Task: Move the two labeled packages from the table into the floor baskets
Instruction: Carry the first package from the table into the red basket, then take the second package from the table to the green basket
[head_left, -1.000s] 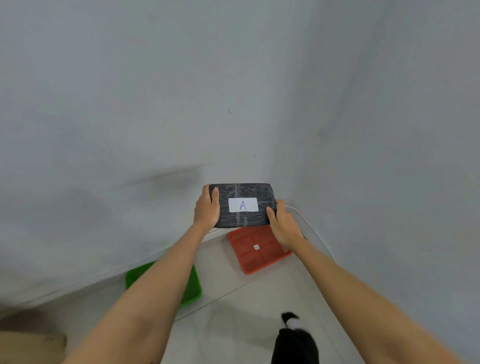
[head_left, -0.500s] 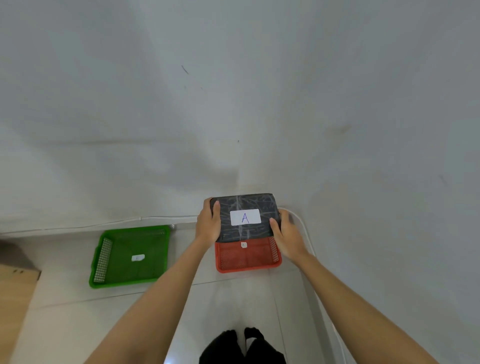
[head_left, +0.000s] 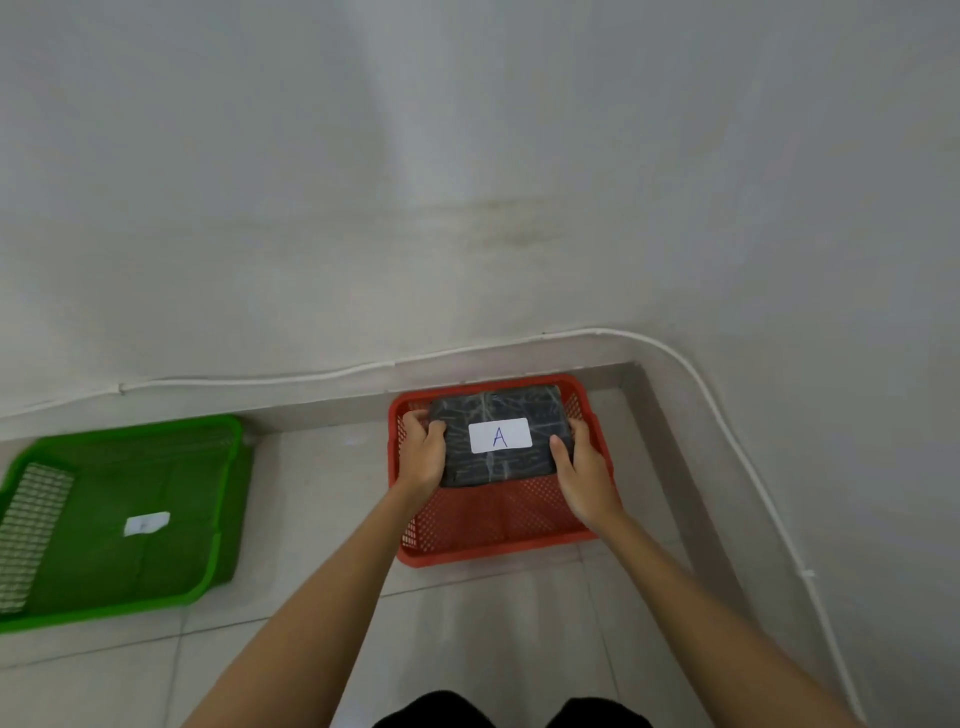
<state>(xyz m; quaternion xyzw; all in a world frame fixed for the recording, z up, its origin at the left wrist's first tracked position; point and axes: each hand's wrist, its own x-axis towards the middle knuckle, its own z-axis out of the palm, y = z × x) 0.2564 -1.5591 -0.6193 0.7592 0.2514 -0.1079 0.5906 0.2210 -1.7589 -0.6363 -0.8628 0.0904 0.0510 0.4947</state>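
A dark wrapped package (head_left: 498, 410) with a white label reading "A" is held over the far half of the red floor basket (head_left: 498, 525), low between its walls. My left hand (head_left: 422, 452) grips its left end and my right hand (head_left: 582, 467) grips its right end. Whether the package touches the basket floor I cannot tell. A green floor basket (head_left: 119, 519) sits to the left with a small white label on its bottom. No second package is in view.
Both baskets stand on a pale tiled floor against the wall. A white cable (head_left: 727, 426) runs along the skirting and bends round the corner at the right. My dark socks (head_left: 509, 712) show at the bottom edge.
The package has gone down and forward from above the red basket into it, both hands still on its ends. The view has tilted down, and the baskets look closer.
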